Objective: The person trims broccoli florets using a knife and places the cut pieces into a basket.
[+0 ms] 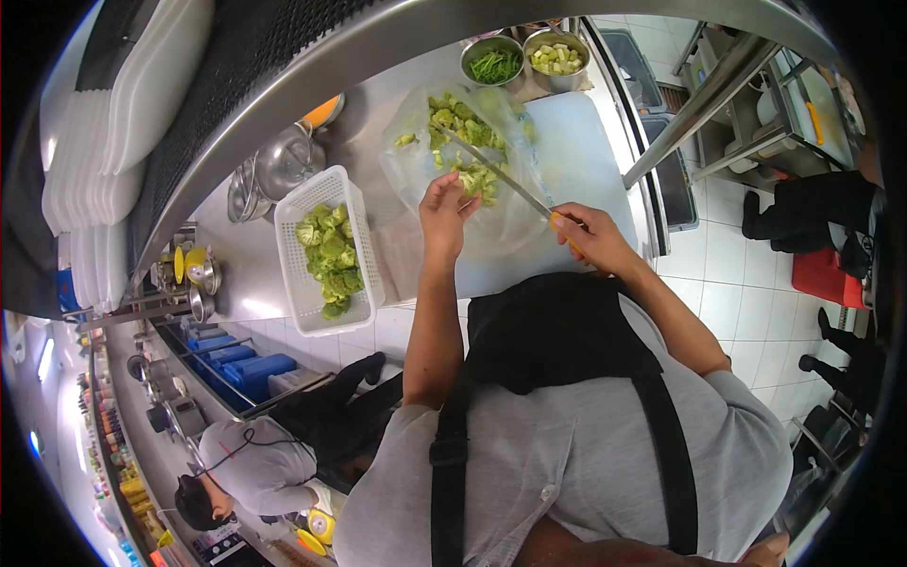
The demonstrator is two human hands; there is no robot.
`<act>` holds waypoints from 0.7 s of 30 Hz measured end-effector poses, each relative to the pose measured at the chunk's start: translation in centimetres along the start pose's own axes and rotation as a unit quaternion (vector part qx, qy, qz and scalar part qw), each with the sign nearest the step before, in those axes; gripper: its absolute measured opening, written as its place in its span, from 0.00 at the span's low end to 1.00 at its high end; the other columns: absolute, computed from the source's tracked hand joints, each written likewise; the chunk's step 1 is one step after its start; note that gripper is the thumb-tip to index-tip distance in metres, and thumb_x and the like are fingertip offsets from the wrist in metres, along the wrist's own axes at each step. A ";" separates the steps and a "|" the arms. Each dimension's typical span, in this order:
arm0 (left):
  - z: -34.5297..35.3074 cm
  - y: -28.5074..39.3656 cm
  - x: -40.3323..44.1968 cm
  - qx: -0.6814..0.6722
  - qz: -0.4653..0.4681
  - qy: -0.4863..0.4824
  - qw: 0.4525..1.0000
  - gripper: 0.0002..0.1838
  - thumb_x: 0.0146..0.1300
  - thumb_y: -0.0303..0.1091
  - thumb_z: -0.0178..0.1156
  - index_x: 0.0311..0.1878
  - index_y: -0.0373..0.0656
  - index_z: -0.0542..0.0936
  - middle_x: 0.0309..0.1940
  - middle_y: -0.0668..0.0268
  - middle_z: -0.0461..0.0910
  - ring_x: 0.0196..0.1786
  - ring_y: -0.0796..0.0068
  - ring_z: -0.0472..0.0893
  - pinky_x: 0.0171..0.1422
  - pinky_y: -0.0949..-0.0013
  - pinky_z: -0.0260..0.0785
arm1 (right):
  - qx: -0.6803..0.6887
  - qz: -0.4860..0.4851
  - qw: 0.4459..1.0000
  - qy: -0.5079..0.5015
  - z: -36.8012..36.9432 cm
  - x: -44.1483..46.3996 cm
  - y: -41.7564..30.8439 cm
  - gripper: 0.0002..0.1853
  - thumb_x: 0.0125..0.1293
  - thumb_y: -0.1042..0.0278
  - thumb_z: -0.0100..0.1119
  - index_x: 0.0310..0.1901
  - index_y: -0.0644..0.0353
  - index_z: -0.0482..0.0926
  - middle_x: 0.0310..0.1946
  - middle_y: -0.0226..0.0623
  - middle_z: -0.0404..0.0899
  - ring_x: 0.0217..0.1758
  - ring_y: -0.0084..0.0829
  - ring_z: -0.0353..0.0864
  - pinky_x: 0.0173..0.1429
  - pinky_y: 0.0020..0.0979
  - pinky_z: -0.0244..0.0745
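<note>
A long knife with an orange handle is in my right hand (pixel 588 236), its blade (pixel 505 178) slanting up and left over a clear plastic bag (pixel 406 170). Broccoli pieces (pixel 463 123) lie in the bag. My left hand (pixel 446 210) is closed at the bag's near side, fingers pinched against a piece of broccoli (pixel 477 180) beside the blade. Under part of the bag is a pale blue cutting board (pixel 590 161). To the left, a white perforated basket (pixel 371 250) holds green broccoli florets (pixel 331 250).
Two metal bowls, one of green strips (pixel 495 66) and one of pale chopped pieces (pixel 556 59), stand at the back. Metal strainers (pixel 283 165) sit left. A metal shelf edge (pixel 378 71) arches overhead. A person (pixel 255 463) works at lower left; others stand at right.
</note>
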State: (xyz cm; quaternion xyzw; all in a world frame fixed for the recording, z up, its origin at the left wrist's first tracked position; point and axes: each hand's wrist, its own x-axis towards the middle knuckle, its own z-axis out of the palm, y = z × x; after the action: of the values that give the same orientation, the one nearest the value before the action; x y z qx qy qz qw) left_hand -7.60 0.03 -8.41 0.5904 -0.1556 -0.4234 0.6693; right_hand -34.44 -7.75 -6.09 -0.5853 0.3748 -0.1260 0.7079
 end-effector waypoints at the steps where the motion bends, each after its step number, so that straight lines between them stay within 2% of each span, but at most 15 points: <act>1: 0.1 0.3 -0.2 -0.060 -0.034 0.005 0.998 0.15 0.76 0.30 0.59 0.60 0.32 0.76 0.49 0.59 0.82 0.46 0.67 0.84 0.53 0.67 0.82 | 0.004 -0.005 1.000 0.001 -0.1 -0.1 0.2 0.17 0.79 0.58 0.59 0.59 0.61 0.82 0.29 0.28 0.78 0.22 0.17 0.71 0.27 0.23 0.67; 4: -0.3 0.5 0.4 -0.162 -0.074 -0.017 0.984 0.15 0.77 0.31 0.57 0.59 0.32 0.77 0.47 0.59 0.82 0.42 0.63 0.84 0.53 0.63 0.82 | 0.002 -0.021 1.000 -0.005 -0.4 -0.1 0.2 0.16 0.79 0.60 0.60 0.60 0.60 0.82 0.29 0.27 0.78 0.22 0.16 0.70 0.28 0.23 0.66; 13: -1.1 0.3 1.2 -0.257 -0.156 -0.029 0.953 0.14 0.78 0.36 0.56 0.54 0.33 0.76 0.44 0.47 0.82 0.40 0.69 0.81 0.44 0.73 0.79 | 0.014 -0.041 0.998 -0.036 -1.2 -0.6 0.7 0.16 0.78 0.62 0.62 0.61 0.58 0.84 0.28 0.25 0.77 0.23 0.14 0.68 0.27 0.21 0.65; 21: -1.6 0.2 1.5 -0.252 -0.175 -0.069 0.949 0.14 0.78 0.40 0.56 0.51 0.37 0.78 0.38 0.53 0.83 0.34 0.72 0.79 0.38 0.74 0.75 | 0.019 -0.039 0.999 -0.033 -1.1 -1.0 0.5 0.16 0.78 0.63 0.62 0.61 0.59 0.84 0.29 0.25 0.77 0.23 0.13 0.68 0.27 0.21 0.65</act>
State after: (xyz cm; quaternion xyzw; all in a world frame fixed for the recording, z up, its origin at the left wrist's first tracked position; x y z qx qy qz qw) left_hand -5.49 -0.03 -9.03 0.3892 0.0158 -0.5990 0.6996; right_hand -36.02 -7.77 -6.25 -0.5896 0.3255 -0.1411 0.7256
